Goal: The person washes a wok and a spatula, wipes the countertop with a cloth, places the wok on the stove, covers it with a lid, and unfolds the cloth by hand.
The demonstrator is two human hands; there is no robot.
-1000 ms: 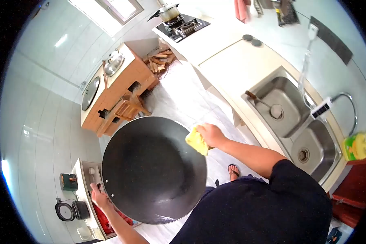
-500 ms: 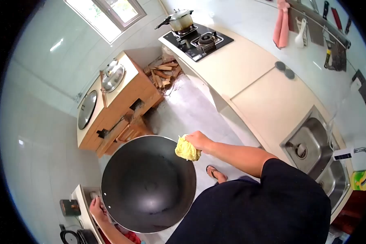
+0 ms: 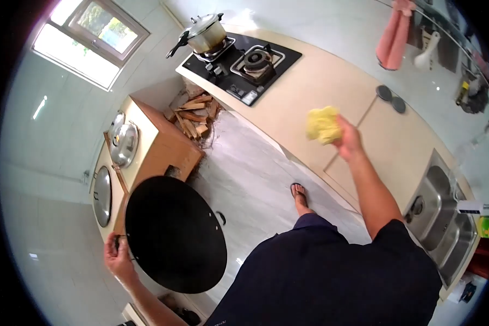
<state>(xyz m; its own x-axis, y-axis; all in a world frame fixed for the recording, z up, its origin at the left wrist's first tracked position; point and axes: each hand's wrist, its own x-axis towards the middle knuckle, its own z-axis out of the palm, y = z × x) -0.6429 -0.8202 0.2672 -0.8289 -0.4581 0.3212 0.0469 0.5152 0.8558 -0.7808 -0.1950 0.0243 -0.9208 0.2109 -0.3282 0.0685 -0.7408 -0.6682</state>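
Note:
My left hand (image 3: 119,262) is closed around the side handle of a large black wok (image 3: 176,236), which is held tilted above the floor with its dark inside facing me. A second loop handle (image 3: 221,218) sticks out on the wok's far right side. In my right hand (image 3: 349,140) is a crumpled yellow cloth (image 3: 324,125), raised over the edge of the pale countertop. Cloth and wok are well apart.
A gas stove (image 3: 242,65) carries a pressure cooker (image 3: 204,35). Firewood (image 3: 193,117) lies on the floor beside a brick stove with metal lids (image 3: 124,144). At right is a double sink (image 3: 437,212). A pink towel (image 3: 395,35) hangs on the wall.
My right hand has moved the yellow cloth away from the wok's rim, up and right over the counter. The wok has turned and tilted, and my view has shifted.

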